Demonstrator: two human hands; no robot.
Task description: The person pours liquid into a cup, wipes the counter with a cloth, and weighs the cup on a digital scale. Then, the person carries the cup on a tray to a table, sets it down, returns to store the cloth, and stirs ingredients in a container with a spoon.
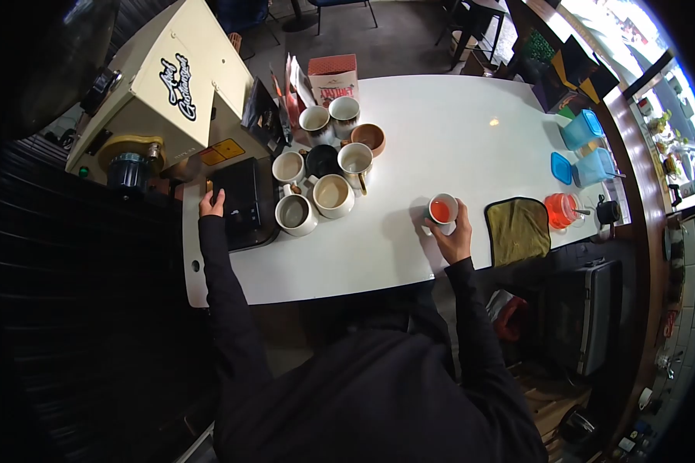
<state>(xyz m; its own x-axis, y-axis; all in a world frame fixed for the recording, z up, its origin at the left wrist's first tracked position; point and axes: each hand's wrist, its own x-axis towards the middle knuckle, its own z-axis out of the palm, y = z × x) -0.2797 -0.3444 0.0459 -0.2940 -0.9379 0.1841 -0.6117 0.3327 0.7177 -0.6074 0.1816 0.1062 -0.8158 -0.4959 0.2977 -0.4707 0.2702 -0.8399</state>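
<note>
In the head view my right hand (455,238) is closed around a small cup (431,214) with red liquid (440,211) in it. The cup is upright over the white table, to the left of a folded olive cloth (518,231). On the far left my left hand (212,203) is at the left edge of a flat black tray (236,202) below a cream-coloured machine (184,85). Its fingers look curled at that edge, partly hidden. Several mugs (334,194) stand close together right of the tray.
The white table (425,139) spans the middle. A patterned box (334,79) and packets (295,91) stand behind the mugs. At the right are blue plastic containers (581,130), a blue lid (561,167) and a container of red liquid (560,211) near the edge.
</note>
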